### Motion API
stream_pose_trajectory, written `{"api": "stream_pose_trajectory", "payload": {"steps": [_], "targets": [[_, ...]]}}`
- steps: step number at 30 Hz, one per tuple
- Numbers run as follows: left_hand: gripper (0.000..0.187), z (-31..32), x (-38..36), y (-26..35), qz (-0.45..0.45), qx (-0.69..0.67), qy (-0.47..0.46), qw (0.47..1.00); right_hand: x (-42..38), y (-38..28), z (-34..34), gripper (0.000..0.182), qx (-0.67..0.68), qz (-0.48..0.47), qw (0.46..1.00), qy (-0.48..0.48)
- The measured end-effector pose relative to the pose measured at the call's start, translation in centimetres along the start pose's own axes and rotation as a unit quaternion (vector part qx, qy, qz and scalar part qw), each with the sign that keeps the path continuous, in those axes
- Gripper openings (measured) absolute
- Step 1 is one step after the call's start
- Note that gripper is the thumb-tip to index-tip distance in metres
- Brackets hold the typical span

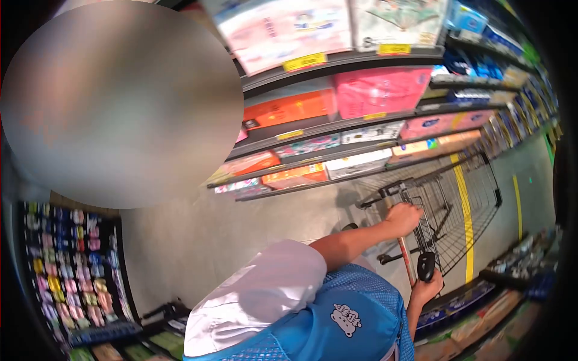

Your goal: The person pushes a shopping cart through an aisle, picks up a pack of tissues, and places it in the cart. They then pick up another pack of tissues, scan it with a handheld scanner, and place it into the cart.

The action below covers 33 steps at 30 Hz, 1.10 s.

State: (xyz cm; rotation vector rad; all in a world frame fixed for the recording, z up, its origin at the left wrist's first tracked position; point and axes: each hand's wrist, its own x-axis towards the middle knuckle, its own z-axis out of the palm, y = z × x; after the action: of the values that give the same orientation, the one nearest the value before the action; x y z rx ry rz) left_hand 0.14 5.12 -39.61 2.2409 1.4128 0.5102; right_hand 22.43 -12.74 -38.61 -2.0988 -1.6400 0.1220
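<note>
My left hand is closed around the handle bar of a shopping cart, its white-sleeved arm stretched across the view. Lower down, my right hand grips the same bar near its other end, partly hidden below the black oval fitting. The wire shopping cart extends to the right, away from my body. In its basket I make out no goods. A blue mesh vest with a white bear print covers my torso, and beneath my left arm part of a dark shoe shows.
Shelves of packaged paper goods, with yellow price tags, run along the cart's far side. More low shelves line its near side. A rack of small colourful packs stands at left. Yellow lines mark the floor. A large blur hides the upper left.
</note>
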Motion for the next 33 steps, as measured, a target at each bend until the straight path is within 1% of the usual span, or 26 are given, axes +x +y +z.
{"api": "stream_pose_trajectory", "payload": {"steps": [3,5,6,8,9,10,12,14,15,16,22,23,26,27,30,33], "targets": [[0.014,-0.1,-0.5,0.6,-0.038,0.012,-0.024,0.999,-0.4,-0.5,-0.3,0.022,0.02,0.003,1.0,0.009],[0.015,-0.5,-1.7,0.4,-0.04,0.009,-0.025,0.999,-0.8,-1.7,-1.0,0.018,0.041,0.0,0.999,0.024],[0.016,-0.5,-1.8,0.7,-0.031,0.006,-0.026,0.999,-1.3,-1.2,-0.7,0.018,0.04,-0.019,0.999,0.011],[0.016,-0.4,-2.8,1.1,-0.068,-0.004,-0.037,0.997,-1.5,0.7,-0.3,0.018,0.028,-0.039,0.999,0.017],[0.016,-0.3,-3.0,1.3,-0.073,-0.007,-0.044,0.996,-1.6,-0.2,-1.3,0.018,0.043,-0.034,0.998,0.007],[0.017,-0.1,-3.2,1.2,-0.07,-0.006,-0.037,0.997,-1.9,-0.5,-1.4,0.014,0.015,-0.043,0.999,0.021],[0.019,-0.9,-4.1,1.5,-0.062,-0.009,-0.032,0.998,-2.8,-0.5,-1.2,0.013,0.042,-0.04,0.997,0.048],[0.021,-1.7,-5.0,1.9,-0.064,-0.012,-0.037,0.997,-3.7,-1.2,-1.8,0.016,0.022,-0.01,0.999,0.028],[0.022,-2.0,-5.1,2.0,-0.07,-0.009,-0.044,0.997,-3.9,-0.9,-1.7,0.019,0.016,-0.031,0.999,0.029],[0.022,-2.2,-5.2,2.1,-0.077,-0.006,-0.05,0.996,-4.2,-1.0,-1.6,0.02,0.022,-0.012,1.0,0.018],[0.021,-2.6,-4.2,2.4,-0.091,0.007,-0.074,0.993,-4.2,-1.3,-1.9,0.025,0.032,0.015,0.998,0.052],[0.023,-2.9,-3.9,2.5,-0.069,0.006,-0.091,0.993,-4.0,-1.3,-1.7,0.025,0.027,0.013,0.998,0.059],[0.021,-2.8,-3.1,2.2,-0.042,0.001,-0.08,0.996,-3.3,-1.6,-1.6,0.025,0.013,0.031,0.997,0.068],[0.021,-2.8,-2.7,2.0,-0.03,0.006,-0.089,0.996,-3.0,-1.9,-1.7,0.025,0.011,0.037,0.997,0.07],[0.021,-3.3,-1.5,1.9,-0.035,0.009,-0.118,0.992,-2.1,-2.3,-1.3,0.025,-0.002,0.053,0.996,0.078],[0.022,-2.7,-0.6,0.5,0.013,0.011,-0.112,0.994,-1.4,-2.8,-0.9,0.025,-0.011,0.074,0.995,0.066]]}}
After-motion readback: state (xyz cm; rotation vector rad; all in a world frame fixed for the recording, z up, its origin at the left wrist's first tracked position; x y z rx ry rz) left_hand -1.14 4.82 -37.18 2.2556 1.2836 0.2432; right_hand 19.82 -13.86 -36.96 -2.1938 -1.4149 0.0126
